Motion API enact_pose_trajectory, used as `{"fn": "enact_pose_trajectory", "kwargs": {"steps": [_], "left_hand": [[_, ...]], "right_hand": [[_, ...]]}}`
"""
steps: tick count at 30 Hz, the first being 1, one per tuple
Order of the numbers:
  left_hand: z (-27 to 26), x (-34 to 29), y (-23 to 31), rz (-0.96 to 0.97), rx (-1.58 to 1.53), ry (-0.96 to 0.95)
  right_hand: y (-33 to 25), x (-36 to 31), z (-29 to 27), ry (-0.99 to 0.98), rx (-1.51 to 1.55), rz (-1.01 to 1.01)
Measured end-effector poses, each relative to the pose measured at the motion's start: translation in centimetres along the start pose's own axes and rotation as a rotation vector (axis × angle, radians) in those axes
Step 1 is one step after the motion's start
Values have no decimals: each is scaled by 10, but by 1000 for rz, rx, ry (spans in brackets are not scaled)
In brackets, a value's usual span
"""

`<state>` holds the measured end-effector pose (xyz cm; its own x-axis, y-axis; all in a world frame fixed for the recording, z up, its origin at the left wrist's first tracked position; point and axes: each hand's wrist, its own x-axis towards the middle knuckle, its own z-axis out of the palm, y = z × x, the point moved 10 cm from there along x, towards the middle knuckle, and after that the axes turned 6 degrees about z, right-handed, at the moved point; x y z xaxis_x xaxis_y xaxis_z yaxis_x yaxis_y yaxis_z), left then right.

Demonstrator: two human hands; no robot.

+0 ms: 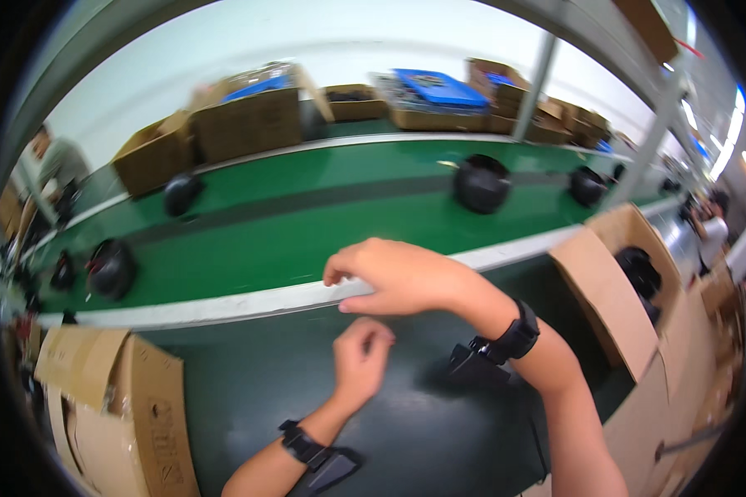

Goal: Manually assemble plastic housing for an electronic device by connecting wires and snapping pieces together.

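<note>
My right hand [398,277] reaches in from the right, above the pale near rail [282,300] of the conveyor. Its thumb stands apart from the bent fingers, and nothing shows between them. Just below it, over the dark work surface [265,389], is my left hand [361,360] with its fingers curled in. A dark spot shows inside the curl; I cannot make out whether it is a gap or a small thing. Black straps with small dark devices circle both wrists. Beyond the rail, a round black housing [481,184] sits on the green belt [307,215], apart from both hands.
More black round parts lie on the belt, such as one at left [111,269]. An opened carton [145,406] stands at left; another carton [609,306] at right holds black parts. Boxes [249,116] line the far shelf. People [62,166] are at both far sides.
</note>
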<state>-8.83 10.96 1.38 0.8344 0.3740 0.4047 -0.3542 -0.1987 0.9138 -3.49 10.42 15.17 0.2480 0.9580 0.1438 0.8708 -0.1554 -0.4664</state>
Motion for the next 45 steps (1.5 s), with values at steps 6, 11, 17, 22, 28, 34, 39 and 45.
{"fn": "enact_pose_trajectory", "kwargs": {"steps": [6, 11, 17, 22, 28, 34, 39, 45], "left_hand": [[-5, -6, 10, 44, 160, 48], [18, -23, -22, 199, 12, -11], [14, -1, 9, 148, 61, 15], [6, -2, 19, 182, 108, 120], [4, -4, 19, 136, 113, 55], [-1, -4, 21, 159, 144, 142], [4, -2, 23, 137, 133, 106], [8, -5, 25, 91, 247, 40]], "right_hand": [[-8, 167, 38, -46, -27, -16], [-27, 286, 87, 124, -222, 88], [-29, 352, 146, 178, -307, 172], [-30, 387, 174, 133, -479, 144], [9, 402, 185, 150, -710, 191], [34, 369, 130, 59, -527, 497], [61, 339, 88, 671, -506, 393], [128, 307, 78, 640, -487, 545]]}}
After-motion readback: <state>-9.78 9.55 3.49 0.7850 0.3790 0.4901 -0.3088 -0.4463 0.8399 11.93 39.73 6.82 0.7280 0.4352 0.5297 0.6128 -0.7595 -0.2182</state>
